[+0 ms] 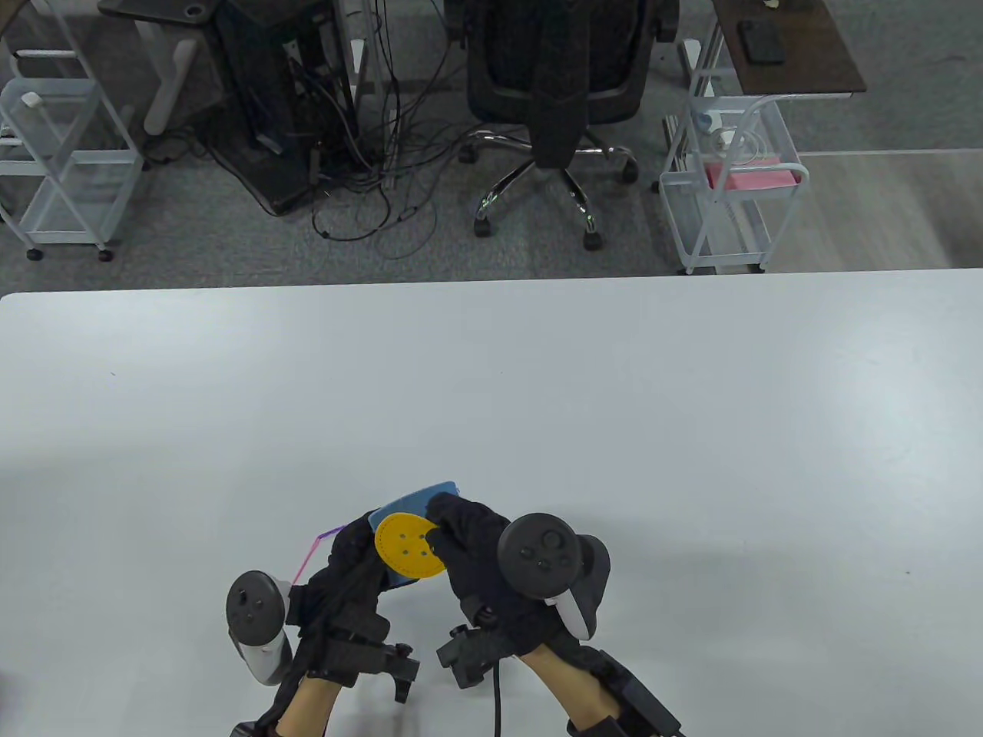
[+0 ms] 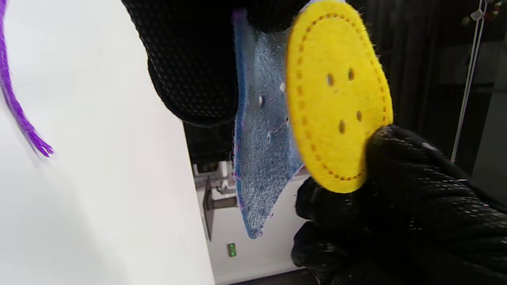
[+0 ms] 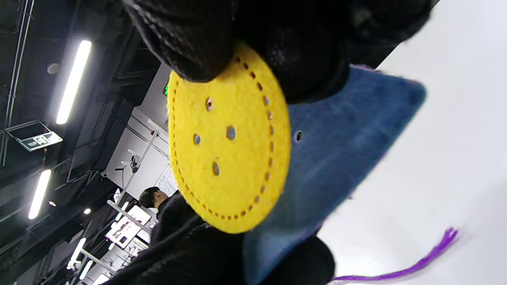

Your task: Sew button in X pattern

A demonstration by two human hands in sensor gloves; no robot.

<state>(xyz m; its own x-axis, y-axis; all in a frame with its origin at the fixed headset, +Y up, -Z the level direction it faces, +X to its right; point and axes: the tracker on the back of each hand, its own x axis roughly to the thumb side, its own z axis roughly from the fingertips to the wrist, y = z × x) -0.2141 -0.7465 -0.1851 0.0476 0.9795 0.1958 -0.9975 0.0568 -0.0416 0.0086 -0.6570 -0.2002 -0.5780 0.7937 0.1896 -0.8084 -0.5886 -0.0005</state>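
From above, both gloved hands meet near the front edge of the tabletop (image 1: 491, 384), a little left of its middle. The left hand (image 1: 349, 572) and the right hand (image 1: 480, 556) hold between them a yellow felt button (image 1: 407, 546) laid against a blue felt cloth (image 1: 421, 500), both lifted off the surface. The right hand's fingers close on the button's right rim; the left hand grips the cloth from the left. A purple thread (image 1: 311, 554) runs from the cloth past the left hand.

In the left wrist view, the cloth (image 2: 261, 150) hangs edge-on with the button (image 2: 336, 99) just beside it, the two parted at the lower end. Four holes show in the button's middle and a dashed ring near its rim. The left hand's fingers (image 2: 194, 63) clamp the cloth from the top, and the right hand (image 2: 404, 206) pinches the button's lower edge. The thread's frayed end (image 2: 37, 144) lies over the tabletop (image 2: 103, 178).

In the right wrist view, the right hand's fingers (image 3: 190, 39) pinch the button (image 3: 229, 142) at its top rim. The cloth (image 3: 336, 150) sits behind it, with the thread (image 3: 412, 269) trailing over the tabletop (image 3: 443, 158).
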